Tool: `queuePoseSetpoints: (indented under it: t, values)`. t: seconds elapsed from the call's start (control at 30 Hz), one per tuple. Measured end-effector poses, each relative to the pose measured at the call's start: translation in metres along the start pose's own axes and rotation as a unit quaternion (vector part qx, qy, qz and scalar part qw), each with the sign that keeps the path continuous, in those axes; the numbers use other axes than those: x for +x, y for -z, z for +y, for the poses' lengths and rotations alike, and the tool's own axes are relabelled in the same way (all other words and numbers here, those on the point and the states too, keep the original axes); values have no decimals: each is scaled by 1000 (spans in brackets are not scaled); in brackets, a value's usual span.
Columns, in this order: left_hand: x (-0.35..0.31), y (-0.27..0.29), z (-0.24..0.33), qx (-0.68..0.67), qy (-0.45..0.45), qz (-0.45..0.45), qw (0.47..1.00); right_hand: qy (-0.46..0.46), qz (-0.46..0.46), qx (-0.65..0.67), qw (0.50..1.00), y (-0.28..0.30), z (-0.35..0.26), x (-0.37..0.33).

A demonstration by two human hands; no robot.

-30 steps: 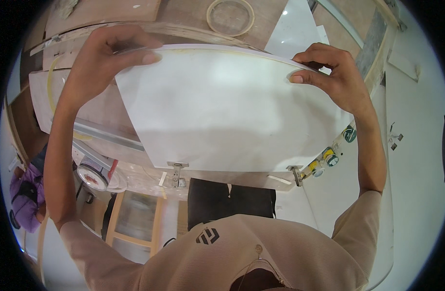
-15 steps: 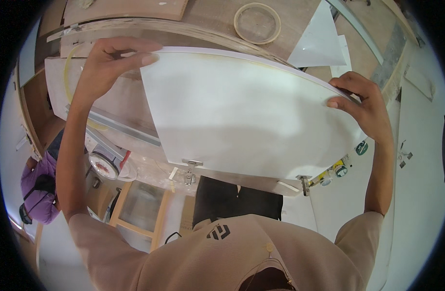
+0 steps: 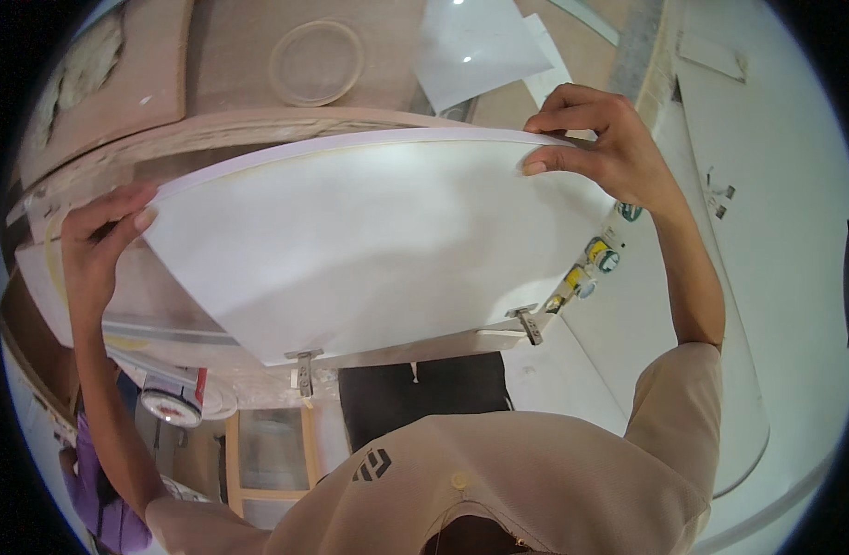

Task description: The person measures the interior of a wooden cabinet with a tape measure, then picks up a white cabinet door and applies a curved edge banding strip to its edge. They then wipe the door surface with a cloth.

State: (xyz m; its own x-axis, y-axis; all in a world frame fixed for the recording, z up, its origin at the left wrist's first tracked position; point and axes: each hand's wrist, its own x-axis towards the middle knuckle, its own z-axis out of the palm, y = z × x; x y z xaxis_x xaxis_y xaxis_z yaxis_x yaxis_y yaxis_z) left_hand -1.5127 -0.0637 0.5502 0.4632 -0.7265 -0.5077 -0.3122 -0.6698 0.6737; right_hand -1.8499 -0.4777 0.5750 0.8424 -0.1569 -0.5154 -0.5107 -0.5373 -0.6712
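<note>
White sheet fills the middle, big and smooth, lying flat over the wooden table with its far edge along the table's pale rim. Beige shirt sits low in front. Right hand is up at the sheet's far right corner, fingers curled over the edge, thumb pressed on top, clamped on it. Left hand grips the left edge, thumb on the face. Hands well apart. Two metal clips hang at the near edge. Round clear lid rests beyond on the wood.
</note>
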Motion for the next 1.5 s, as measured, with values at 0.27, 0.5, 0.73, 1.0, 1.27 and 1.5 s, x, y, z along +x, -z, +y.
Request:
queuePoseSetpoints:
  t: [0.27,0.5,0.73,1.0,1.27,1.5]
  values:
    - [0,4,-31,-11,6,6,1000,-22,18,-34,999,18,30,-25]
    - [-4,9,-47,30,32,23,999,-15,23,-12,1000,27,60,-39]
    - [-5,13,-48,104,21,21,994,-37,18,13,999,37,80,-56]
    - [-3,15,-46,103,22,9,994,-29,19,9,999,45,93,-70]
    - [-6,20,-53,67,45,21,997,-9,52,-2,999,38,106,-79]
    - [-14,-1,-85,-171,57,64,982,-64,107,218,968,11,121,-99]
